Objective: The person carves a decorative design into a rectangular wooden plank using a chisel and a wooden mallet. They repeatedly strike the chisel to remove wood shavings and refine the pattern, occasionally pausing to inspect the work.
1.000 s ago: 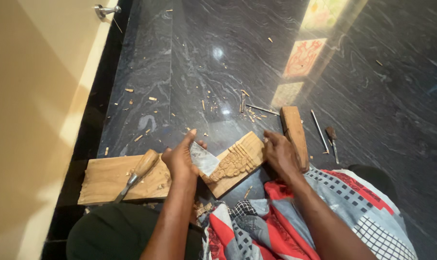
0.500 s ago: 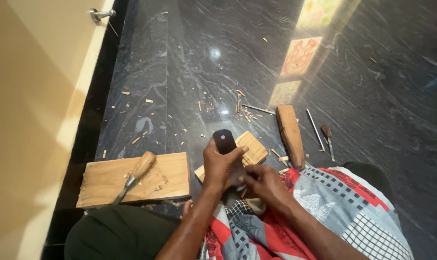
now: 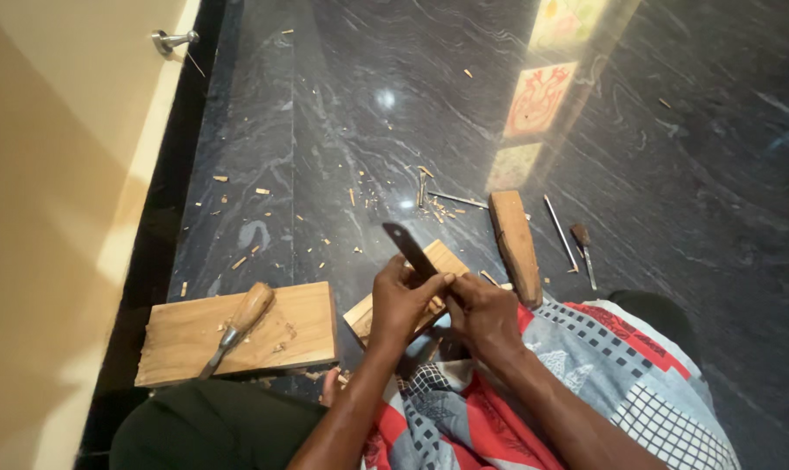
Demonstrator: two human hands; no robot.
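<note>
To your left a flat wooden board (image 3: 238,335) lies on the dark floor (image 3: 673,174), a wooden-handled chisel (image 3: 236,326) resting on it. A wooden mallet (image 3: 514,245) and two slim tools (image 3: 573,244) lie right, amid chips (image 3: 360,196).

- One head-worn camera looks steeply down, close over both hands and lap.
- It faces forward across the dark stone floor (image 3: 342,113).
</note>
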